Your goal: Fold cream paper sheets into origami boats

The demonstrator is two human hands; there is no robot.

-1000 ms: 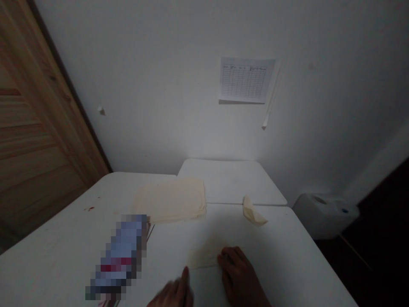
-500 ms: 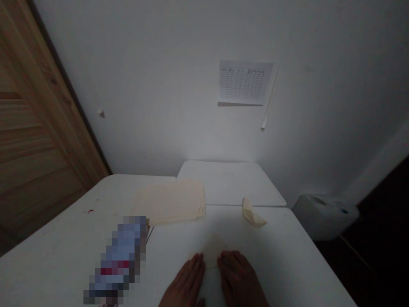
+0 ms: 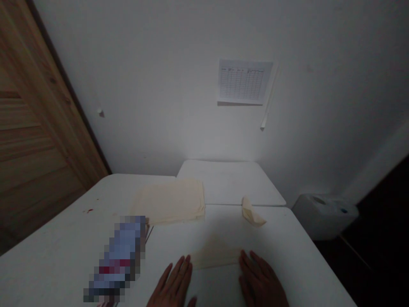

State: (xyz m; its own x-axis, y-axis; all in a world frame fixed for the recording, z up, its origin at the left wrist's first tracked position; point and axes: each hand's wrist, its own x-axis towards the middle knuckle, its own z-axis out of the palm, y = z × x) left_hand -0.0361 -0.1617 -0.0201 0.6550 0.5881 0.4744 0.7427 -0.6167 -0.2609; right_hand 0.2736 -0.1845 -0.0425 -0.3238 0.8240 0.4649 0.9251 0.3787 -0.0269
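Note:
A cream sheet of paper (image 3: 214,257) lies flat on the white table (image 3: 60,251) just in front of me. My left hand (image 3: 174,283) rests flat at the sheet's left end, fingers stretched out. At the sheet's right end lies my right hand (image 3: 262,283), flat too, its fingers spread. Neither hand holds anything. Farther back on the table sits a stack of cream sheets (image 3: 171,206). A small folded paper shape (image 3: 252,212) stands to the right of that stack.
A blurred-out oblong object (image 3: 119,258) lies on the table at the left. A second white table (image 3: 230,181) stands behind, against the wall. A printed chart (image 3: 244,81) hangs on the wall. A wooden door (image 3: 28,128) is left, a white container (image 3: 324,213) right on the floor.
My two hands, close together at the sheet's middle half a second ago, have slid apart to its left and right ends. The sheet now shows wide between them.

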